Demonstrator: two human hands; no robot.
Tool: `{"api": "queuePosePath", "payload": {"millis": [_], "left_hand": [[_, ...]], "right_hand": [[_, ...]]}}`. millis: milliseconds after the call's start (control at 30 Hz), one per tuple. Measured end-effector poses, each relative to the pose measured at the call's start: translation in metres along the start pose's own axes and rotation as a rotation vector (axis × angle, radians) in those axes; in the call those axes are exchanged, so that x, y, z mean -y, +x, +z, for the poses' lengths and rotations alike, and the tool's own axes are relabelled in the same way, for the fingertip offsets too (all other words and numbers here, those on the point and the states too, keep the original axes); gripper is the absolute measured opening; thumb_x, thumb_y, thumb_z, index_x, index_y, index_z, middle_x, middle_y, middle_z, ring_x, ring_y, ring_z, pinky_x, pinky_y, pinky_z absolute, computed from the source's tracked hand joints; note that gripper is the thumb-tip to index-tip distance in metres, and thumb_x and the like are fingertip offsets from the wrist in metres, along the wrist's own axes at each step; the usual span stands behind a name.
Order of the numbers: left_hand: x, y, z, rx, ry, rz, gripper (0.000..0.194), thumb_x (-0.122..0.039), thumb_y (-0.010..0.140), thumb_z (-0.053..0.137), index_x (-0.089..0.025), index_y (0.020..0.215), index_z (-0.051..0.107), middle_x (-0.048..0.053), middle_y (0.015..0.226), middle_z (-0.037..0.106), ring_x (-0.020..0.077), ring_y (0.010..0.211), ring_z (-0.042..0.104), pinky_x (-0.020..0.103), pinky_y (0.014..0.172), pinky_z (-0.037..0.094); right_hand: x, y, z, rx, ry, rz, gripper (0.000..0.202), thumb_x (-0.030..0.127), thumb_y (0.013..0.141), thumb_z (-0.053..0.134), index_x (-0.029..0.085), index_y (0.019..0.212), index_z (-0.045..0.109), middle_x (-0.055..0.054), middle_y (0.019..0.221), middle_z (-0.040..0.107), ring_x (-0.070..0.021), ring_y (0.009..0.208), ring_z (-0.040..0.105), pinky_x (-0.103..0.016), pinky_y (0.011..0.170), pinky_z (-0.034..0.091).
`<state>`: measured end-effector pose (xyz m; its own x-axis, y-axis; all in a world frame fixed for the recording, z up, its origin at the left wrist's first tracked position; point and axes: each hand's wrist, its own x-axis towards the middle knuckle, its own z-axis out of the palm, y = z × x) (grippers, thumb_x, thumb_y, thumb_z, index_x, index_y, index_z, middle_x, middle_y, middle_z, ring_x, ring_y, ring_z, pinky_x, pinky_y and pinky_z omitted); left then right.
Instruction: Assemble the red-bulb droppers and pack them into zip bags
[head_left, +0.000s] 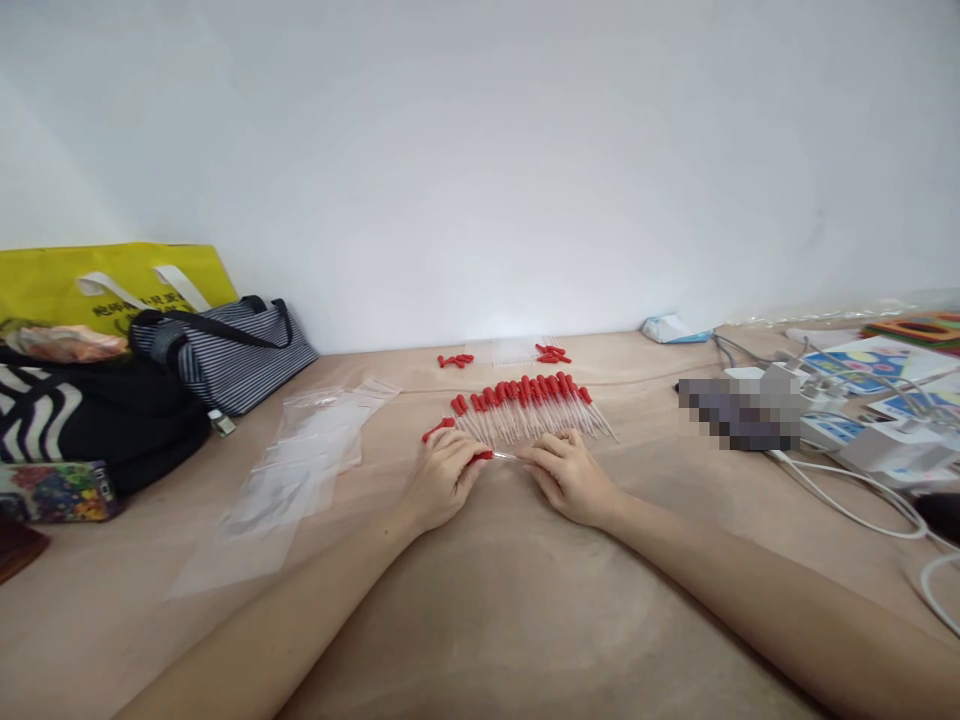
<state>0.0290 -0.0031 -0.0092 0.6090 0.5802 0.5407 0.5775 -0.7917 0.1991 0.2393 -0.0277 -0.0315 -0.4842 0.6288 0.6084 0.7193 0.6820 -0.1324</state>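
1. Pale, plain wall (480,180) behind; tan table (480,610) running up to it, surface faintly creased.
2. Left hand (448,472): grip closed on a small red bulb-shaped cap (482,456), above the near-middle of the table.
3. Right hand (568,478): fingertips pinching a slender clear tube (506,456), which lies in line with the red cap, between the two hands. Whether the tube is seated inside the cap: cannot tell.
4. Just beyond the hands, a fanned row of red-capped clear droppers (517,400), caps toward the wall. One loose red piece (439,429) just beside the left hand.
5. Farther back, a bundle of bare clear tubes (511,352) between two small clusters of loose red caps, left (456,360) and right (553,354).
6. Left side: overlapping clear plastic bags (300,470), flat; beyond, a black-and-white striped bag (240,355).
7. Right side: white chargers (900,450) with cables.
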Motion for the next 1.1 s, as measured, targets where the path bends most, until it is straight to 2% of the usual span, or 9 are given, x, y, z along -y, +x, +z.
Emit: {"api": "queuePosePath", "payload": {"millis": [133,333,533,667,967,1100], "left_hand": [[0.001,-0.001,0.000,-0.020,0.009,0.001,0.013,-0.025,0.083,0.045,-0.020,0.084,0.056,0.001,0.079,0.064,0.0156,0.082,0.054,0.037,0.091,0.026],[-0.001,-0.002,-0.001,-0.071,0.008,0.023,0.013,-0.028,0.081,0.048,-0.021,0.077,0.058,-0.001,0.070,0.064,0.0145,0.075,0.055,0.036,0.089,0.028],[-0.004,-0.004,-0.001,-0.043,0.043,0.080,0.014,-0.028,0.081,0.049,-0.021,0.077,0.060,0.001,0.070,0.065,0.0157,0.075,0.055,0.039,0.090,0.028],[-0.004,-0.005,-0.001,-0.038,0.074,0.125,0.013,-0.026,0.080,0.049,-0.020,0.076,0.060,0.001,0.071,0.064,0.0150,0.073,0.055,0.040,0.090,0.028],[-0.009,-0.002,-0.002,-0.073,0.100,0.192,0.013,-0.024,0.079,0.049,-0.018,0.073,0.058,0.002,0.069,0.064,0.0143,0.070,0.056,0.040,0.089,0.030],[-0.011,-0.003,-0.001,-0.090,0.090,0.219,0.009,-0.021,0.079,0.050,-0.017,0.075,0.057,0.002,0.070,0.064,0.0146,0.072,0.056,0.039,0.089,0.030]], "right_hand": [[0.001,0.000,-0.001,-0.007,0.009,-0.026,0.023,0.017,0.083,0.041,0.019,0.097,0.058,-0.005,0.080,0.059,-0.0134,0.072,0.050,-0.032,0.076,0.028],[0.001,0.001,-0.002,-0.004,-0.049,-0.098,0.024,0.013,0.081,0.041,0.020,0.095,0.059,-0.003,0.078,0.058,-0.0117,0.067,0.048,-0.033,0.078,0.026],[-0.002,0.004,-0.004,-0.025,-0.161,-0.190,0.028,0.009,0.079,0.038,0.020,0.091,0.060,-0.002,0.082,0.057,-0.0093,0.060,0.045,-0.036,0.080,0.022],[-0.002,0.006,-0.006,-0.037,-0.227,-0.258,0.028,0.008,0.082,0.035,0.019,0.089,0.060,-0.002,0.079,0.059,-0.0101,0.063,0.047,-0.037,0.080,0.020],[0.005,0.006,-0.007,-0.102,-0.310,-0.312,0.032,0.009,0.084,0.029,0.018,0.078,0.059,-0.001,0.066,0.055,-0.0101,0.058,0.042,-0.034,0.079,0.023],[0.006,0.007,-0.003,-0.124,-0.275,-0.319,0.030,0.009,0.084,0.030,0.016,0.077,0.059,-0.001,0.063,0.051,-0.0099,0.055,0.040,-0.033,0.078,0.025]]}}
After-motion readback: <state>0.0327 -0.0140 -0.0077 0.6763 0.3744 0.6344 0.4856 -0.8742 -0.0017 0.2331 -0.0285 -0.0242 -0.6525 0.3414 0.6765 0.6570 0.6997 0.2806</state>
